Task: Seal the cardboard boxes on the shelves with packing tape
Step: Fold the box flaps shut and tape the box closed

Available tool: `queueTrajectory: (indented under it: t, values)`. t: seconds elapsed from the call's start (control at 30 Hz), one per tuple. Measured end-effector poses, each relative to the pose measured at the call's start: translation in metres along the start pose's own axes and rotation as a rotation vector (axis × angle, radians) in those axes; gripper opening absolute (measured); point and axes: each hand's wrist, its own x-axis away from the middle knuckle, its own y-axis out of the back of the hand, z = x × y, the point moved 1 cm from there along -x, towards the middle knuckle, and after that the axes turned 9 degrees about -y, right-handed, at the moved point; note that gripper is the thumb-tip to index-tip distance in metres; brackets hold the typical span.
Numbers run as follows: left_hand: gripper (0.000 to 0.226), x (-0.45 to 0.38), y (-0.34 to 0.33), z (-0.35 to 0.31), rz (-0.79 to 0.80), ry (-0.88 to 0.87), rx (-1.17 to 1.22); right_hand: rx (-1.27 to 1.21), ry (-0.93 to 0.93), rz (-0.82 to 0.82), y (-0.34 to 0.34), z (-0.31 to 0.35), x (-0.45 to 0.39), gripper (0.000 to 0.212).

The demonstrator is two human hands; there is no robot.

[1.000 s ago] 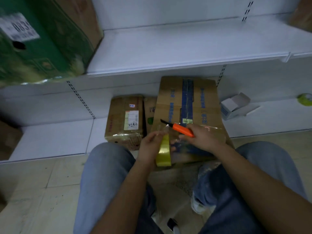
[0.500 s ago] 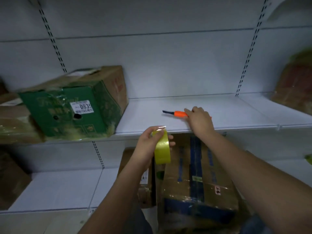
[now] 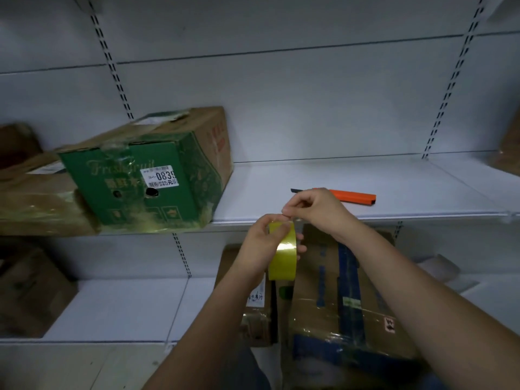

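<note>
From the head camera, the left hand (image 3: 260, 243) is holding a roll of yellowish packing tape (image 3: 282, 253) on edge in front of the shelving, its grip wrapping the roll with the thumb on the near side and fingertips showing past the far rim. The tape is looking glossy and translucent, catching a pale highlight across its outer band. The right hand (image 3: 318, 208) is sitting just above the roll, its grip closing in a pinch of thumb and forefinger at the roll's top edge; whether a loose tape end is between them is too small to tell. An orange utility knife (image 3: 353, 196) is lying flat on the middle shelf (image 3: 281, 187) just behind the right hand, its long axis running left to right, with the dark blade tip pointing left. The roll's flat band is standing roughly vertical, its open core facing left and right. On the same white metal shelf, to the left, a green fruit box (image 3: 146, 175) is sitting with shiny tape over its top and lower edge and a white label on its front. Below, on the bottom shelf (image 3: 118, 308), a brown box with blue print (image 3: 346, 291) is standing beside a smaller carton (image 3: 257, 305). The room is looking dim, with pale slotted back panels.
</note>
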Motion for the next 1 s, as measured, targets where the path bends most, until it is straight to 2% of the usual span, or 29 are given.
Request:
queueTrajectory:
  t: [0.13, 0.23, 0.33, 0.4, 0.53, 0.57, 0.63, 0.67, 0.7, 0.8, 0.9, 1.0]
  values:
    - [0.018, -0.006, -0.002, 0.008, -0.058, 0.103, 0.009, 0.137, 0.035, -0.162, -0.017, -0.007, -0.007, 0.005]
    - [0.020, -0.011, -0.010, 0.012, -0.081, 0.199, -0.038, 0.108, 0.046, -0.289, -0.019, -0.011, -0.010, 0.005]
    - [0.038, -0.013, -0.017, 0.024, -0.080, 0.316, -0.013, 0.132, 0.061, -0.325, -0.012, -0.022, -0.017, 0.004]
    - [0.043, -0.020, -0.018, 0.038, -0.103, 0.300, -0.024, 0.216, 0.061, -0.303, -0.010, -0.032, -0.024, 0.005]
    - [0.049, -0.029, -0.019, 0.055, -0.156, 0.226, -0.109, 0.186, 0.023, -0.337, -0.011, -0.043, -0.037, 0.011]
    - [0.056, -0.031, -0.019, 0.057, -0.145, 0.233, -0.117, 0.198, 0.020, -0.348, -0.011, -0.044, -0.039, 0.019]
    - [0.072, -0.033, -0.021, 0.058, -0.133, 0.265, -0.183, 0.282, 0.021, -0.362, -0.008, -0.048, -0.043, 0.055]
    - [0.072, -0.035, -0.022, 0.059, -0.138, 0.257, -0.254, 0.323, 0.005, -0.366, -0.007, -0.049, -0.045, 0.070]
    - [0.076, -0.036, -0.023, 0.058, -0.137, 0.253, -0.327, 0.361, -0.010, -0.365, -0.007, -0.050, -0.048, 0.075]
    - [0.077, -0.040, -0.022, 0.060, -0.155, 0.229, -0.310, 0.430, -0.004, -0.340, -0.009, -0.053, -0.053, 0.070]
    - [0.102, -0.044, -0.019, 0.058, -0.192, 0.325, -0.132, 0.466, 0.012, -0.319, -0.010, -0.055, -0.052, 0.064]
    - [0.090, -0.057, -0.019, 0.055, -0.223, 0.341, -0.158, 0.545, 0.006, -0.299, -0.009, -0.054, -0.051, 0.055]
